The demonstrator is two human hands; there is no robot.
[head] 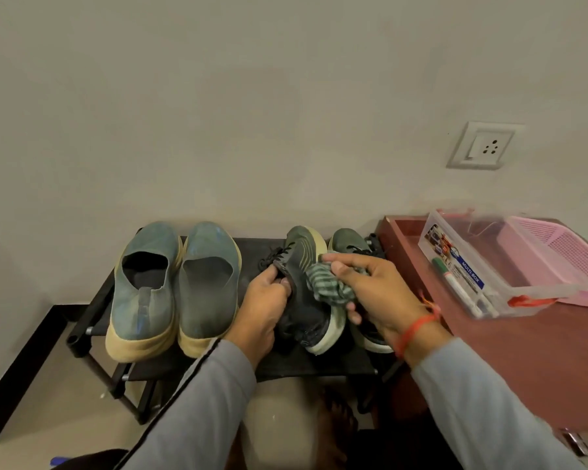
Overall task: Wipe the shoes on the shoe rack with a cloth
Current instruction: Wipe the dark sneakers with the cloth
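On the black shoe rack (170, 368), the left hand (262, 307) gripped a dark sneaker (306, 300) by its collar, tilting it, while the right hand (377, 293) pinched a striped green cloth (323, 283) against its side. Its mate (347, 242) and a pair of blue slip-ons (174, 286) sat on the rack. On the maroon cabinet (523, 351), a clear plastic box (489, 266) held markers (455, 283) beside a pink basket (564, 259).

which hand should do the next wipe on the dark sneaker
Right hand: it already pinches the green striped cloth against the dark laced sneaker. The left hand grips that sneaker's collar, steadying it.
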